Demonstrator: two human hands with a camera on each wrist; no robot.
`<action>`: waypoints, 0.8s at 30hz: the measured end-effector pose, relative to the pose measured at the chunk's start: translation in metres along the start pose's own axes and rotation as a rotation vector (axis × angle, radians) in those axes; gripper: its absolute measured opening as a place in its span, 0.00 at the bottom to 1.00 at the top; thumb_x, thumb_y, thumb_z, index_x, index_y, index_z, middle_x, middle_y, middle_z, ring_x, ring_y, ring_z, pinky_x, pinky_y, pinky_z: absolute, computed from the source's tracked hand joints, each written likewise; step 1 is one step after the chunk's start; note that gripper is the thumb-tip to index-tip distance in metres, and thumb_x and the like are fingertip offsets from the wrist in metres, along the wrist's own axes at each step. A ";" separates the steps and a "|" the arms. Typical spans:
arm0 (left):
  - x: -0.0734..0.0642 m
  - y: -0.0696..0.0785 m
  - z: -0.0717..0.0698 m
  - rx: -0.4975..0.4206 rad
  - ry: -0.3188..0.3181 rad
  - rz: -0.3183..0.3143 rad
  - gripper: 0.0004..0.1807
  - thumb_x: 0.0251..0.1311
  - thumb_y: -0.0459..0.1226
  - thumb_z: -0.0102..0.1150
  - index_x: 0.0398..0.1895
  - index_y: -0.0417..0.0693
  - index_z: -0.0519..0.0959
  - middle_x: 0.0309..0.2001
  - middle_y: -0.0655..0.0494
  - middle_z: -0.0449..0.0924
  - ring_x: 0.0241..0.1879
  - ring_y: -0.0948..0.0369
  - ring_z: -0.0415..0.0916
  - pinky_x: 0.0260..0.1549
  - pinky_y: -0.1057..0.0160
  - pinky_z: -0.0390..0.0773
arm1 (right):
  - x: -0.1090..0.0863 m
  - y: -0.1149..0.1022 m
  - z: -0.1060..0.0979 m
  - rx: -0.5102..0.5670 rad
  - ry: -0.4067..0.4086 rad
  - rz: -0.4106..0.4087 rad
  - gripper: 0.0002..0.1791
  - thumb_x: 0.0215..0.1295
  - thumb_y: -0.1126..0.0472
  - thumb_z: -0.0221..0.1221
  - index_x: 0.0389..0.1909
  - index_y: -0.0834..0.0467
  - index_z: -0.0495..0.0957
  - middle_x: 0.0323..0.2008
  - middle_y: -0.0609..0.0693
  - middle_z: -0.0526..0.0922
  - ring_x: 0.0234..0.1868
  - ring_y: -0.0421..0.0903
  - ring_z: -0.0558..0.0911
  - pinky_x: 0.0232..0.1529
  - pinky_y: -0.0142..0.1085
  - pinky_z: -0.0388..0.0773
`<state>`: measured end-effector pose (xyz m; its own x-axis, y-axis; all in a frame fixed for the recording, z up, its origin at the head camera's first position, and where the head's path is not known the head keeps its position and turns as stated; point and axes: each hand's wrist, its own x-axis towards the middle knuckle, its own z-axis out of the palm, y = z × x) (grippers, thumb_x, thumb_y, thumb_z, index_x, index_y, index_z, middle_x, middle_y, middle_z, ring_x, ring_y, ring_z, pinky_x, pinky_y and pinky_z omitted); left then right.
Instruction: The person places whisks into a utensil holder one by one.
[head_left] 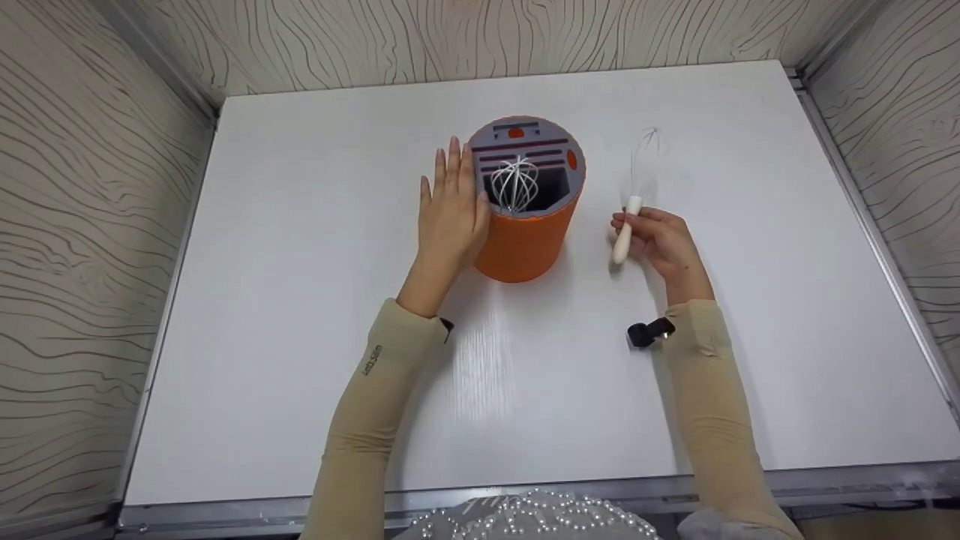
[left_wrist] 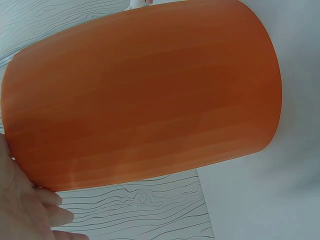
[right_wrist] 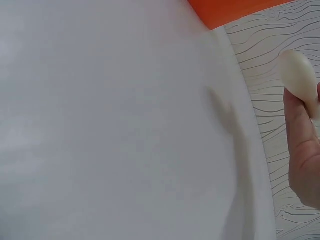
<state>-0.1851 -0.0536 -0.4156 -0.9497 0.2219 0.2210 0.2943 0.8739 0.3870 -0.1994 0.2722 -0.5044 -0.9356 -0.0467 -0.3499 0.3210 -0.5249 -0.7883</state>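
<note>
An orange cylindrical utensil holder (head_left: 525, 247) with a grey slotted top stands upright on the table. Against its left side rests my left hand (head_left: 448, 217), fingers straight and pointing away from me. A whisk (head_left: 515, 185) with pale wires pokes out of the holder's large opening; its lower part is hidden inside. To the right of the holder, my right hand (head_left: 664, 238) pinches a second, thinner whisk by its white handle (head_left: 624, 238), wire end pointing away. In the right wrist view, the rounded handle end (right_wrist: 297, 75) shows above the thumb.
The white table (head_left: 300, 247) has wood-patterned panels (head_left: 420, 45) at its back and sides. Metal strips run along its edges. A small black device (head_left: 649, 332) sits at my right wrist.
</note>
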 end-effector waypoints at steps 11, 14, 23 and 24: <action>0.000 0.002 0.000 -0.021 -0.016 -0.024 0.33 0.68 0.43 0.32 0.74 0.40 0.46 0.75 0.47 0.39 0.73 0.52 0.36 0.65 0.42 0.44 | -0.007 -0.005 0.005 0.001 -0.008 -0.058 0.10 0.62 0.74 0.55 0.45 0.70 0.76 0.36 0.60 0.84 0.40 0.50 0.84 0.44 0.36 0.78; 0.001 0.002 0.000 -0.024 -0.022 -0.028 0.33 0.68 0.43 0.32 0.74 0.40 0.46 0.75 0.47 0.38 0.73 0.52 0.36 0.66 0.43 0.44 | -0.010 -0.007 0.004 0.025 -0.016 -0.089 0.09 0.62 0.75 0.54 0.43 0.71 0.77 0.36 0.61 0.84 0.40 0.51 0.84 0.44 0.37 0.78; 0.000 0.000 0.001 -0.031 0.004 -0.016 0.33 0.67 0.42 0.33 0.74 0.39 0.47 0.74 0.46 0.40 0.73 0.50 0.37 0.65 0.42 0.46 | -0.014 -0.008 0.008 0.025 -0.069 -0.158 0.08 0.62 0.77 0.53 0.41 0.71 0.78 0.34 0.62 0.85 0.37 0.51 0.85 0.42 0.37 0.79; 0.000 0.000 0.001 -0.033 0.007 -0.015 0.33 0.67 0.42 0.33 0.74 0.39 0.47 0.74 0.46 0.40 0.73 0.50 0.38 0.65 0.42 0.46 | -0.014 -0.008 0.009 0.026 -0.075 -0.160 0.09 0.62 0.77 0.53 0.41 0.71 0.78 0.34 0.61 0.85 0.37 0.51 0.85 0.42 0.37 0.79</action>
<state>-0.1849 -0.0529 -0.4166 -0.9533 0.2060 0.2209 0.2835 0.8623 0.4195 -0.1904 0.2696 -0.4888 -0.9830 -0.0233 -0.1820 0.1644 -0.5522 -0.8174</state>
